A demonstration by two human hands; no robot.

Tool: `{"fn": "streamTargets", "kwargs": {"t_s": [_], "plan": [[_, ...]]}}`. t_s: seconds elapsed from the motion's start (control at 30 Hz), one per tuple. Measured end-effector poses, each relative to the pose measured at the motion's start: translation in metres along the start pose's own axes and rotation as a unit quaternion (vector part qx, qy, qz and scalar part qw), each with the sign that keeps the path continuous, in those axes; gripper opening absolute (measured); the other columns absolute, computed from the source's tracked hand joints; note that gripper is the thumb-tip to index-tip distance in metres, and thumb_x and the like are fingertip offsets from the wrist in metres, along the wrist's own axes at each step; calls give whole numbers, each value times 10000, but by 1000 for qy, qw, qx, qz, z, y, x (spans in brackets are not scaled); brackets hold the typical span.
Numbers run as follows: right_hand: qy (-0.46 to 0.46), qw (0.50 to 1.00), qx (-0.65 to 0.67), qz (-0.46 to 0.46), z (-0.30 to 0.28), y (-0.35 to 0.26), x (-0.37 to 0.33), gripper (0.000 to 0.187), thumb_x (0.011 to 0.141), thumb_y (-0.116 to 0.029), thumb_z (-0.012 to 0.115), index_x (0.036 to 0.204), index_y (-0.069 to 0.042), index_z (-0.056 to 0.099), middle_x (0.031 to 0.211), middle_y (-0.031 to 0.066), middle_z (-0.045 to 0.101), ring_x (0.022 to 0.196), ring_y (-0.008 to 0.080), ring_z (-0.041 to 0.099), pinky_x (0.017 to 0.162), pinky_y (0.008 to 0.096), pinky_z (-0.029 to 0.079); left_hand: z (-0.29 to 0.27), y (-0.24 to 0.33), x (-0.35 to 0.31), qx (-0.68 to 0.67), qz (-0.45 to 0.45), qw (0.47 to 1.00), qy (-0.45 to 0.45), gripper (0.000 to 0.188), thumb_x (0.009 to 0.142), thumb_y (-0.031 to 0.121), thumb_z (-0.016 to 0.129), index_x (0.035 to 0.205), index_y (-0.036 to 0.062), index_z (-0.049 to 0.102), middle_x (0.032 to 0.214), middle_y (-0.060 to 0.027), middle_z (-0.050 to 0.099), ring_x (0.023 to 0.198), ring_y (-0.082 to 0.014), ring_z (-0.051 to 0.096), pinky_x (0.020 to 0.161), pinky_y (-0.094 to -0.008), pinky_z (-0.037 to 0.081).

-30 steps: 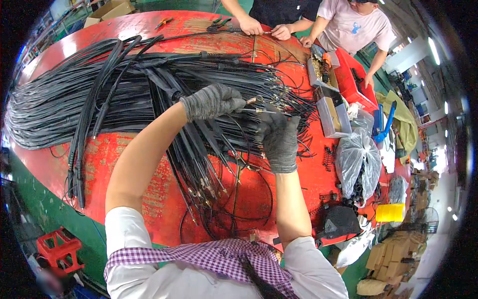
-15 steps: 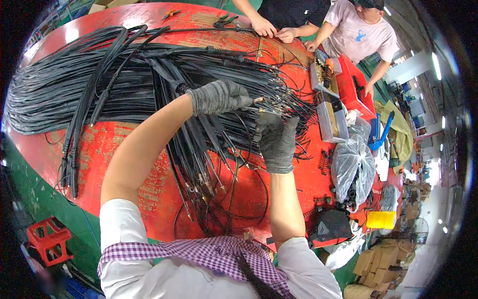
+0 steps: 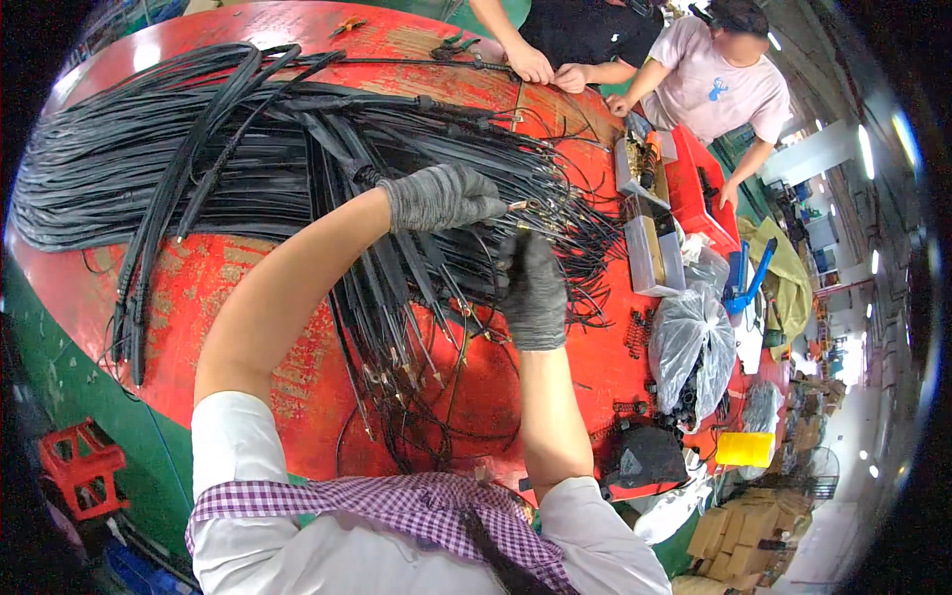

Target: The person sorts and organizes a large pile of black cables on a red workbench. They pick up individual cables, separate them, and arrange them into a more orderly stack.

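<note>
A large bundle of black cables (image 3: pixel 119 164) lies across the red table (image 3: pixel 268 416); a smaller branch of cables (image 3: pixel 397 307) fans toward me. Both my hands wear grey knit gloves. Over the bundle, my left hand (image 3: pixel 443 196) pinches a thin cable end with a brass-coloured metal tip (image 3: pixel 518 205). Just to its right and nearer me, my right hand (image 3: pixel 535 297) has its fingers curled together below that tip. Whatever its fingers may hold is hidden. Many loose cable ends (image 3: pixel 585 233) with metal tips spread beyond my right hand.
At the right edge stand a red bin (image 3: pixel 702 188), a clear plastic tray (image 3: pixel 650 248), a tied plastic bag (image 3: pixel 691 342) and a blue-handled tool (image 3: pixel 759 273). A black pouch (image 3: pixel 645 456) lies nearer. Across the table, a co-worker's hands (image 3: pixel 550 74) work near pliers (image 3: pixel 454 46); another person (image 3: pixel 729 84) touches the bin.
My right hand has drawn slightly left and its spread fingers have curled together. My left hand keeps its pinch on the cable end. The view has shifted slightly.
</note>
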State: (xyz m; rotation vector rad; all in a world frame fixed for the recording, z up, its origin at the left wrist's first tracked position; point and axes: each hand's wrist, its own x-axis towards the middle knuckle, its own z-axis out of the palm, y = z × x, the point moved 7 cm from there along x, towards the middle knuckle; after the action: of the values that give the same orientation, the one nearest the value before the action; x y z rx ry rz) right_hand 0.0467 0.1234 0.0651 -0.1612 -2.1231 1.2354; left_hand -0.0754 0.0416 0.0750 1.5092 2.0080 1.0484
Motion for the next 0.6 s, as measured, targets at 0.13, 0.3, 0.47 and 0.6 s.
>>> {"fn": "streamTargets", "kwargs": {"t_s": [0.13,0.3,0.47,0.6], "plan": [[47,947,274,163,20,26,-7,352,803,-394,576,965,-81,552,777,-3,541,672,98,486,591,230,414,2,0,2,-1,-5,1000,1,227,860,233,476,830,26,567,725,-80,547,688,-171,489,695,-304,416],[65,821,507,256,38,33,-7,366,808,-377,576,1006,-70,547,788,-11,543,682,75,482,587,195,407,-1,3,0,0,-5,1000,11,206,867,205,468,868,25,567,732,-68,554,692,-149,478,694,-298,416],[89,862,448,221,32,14,-3,255,799,-260,606,956,-61,578,788,-11,561,665,65,486,582,191,406,-2,-1,-1,-32,-19,999,13,203,870,196,465,893,22,567,734,-54,556,698,-131,467,699,-288,418],[95,899,359,232,23,24,-7,185,752,-124,656,916,-64,595,819,-15,581,663,63,512,607,193,441,-2,3,-1,-10,-11,1000,20,204,867,199,469,885,19,564,734,-62,560,691,-142,472,691,-298,419]]}}
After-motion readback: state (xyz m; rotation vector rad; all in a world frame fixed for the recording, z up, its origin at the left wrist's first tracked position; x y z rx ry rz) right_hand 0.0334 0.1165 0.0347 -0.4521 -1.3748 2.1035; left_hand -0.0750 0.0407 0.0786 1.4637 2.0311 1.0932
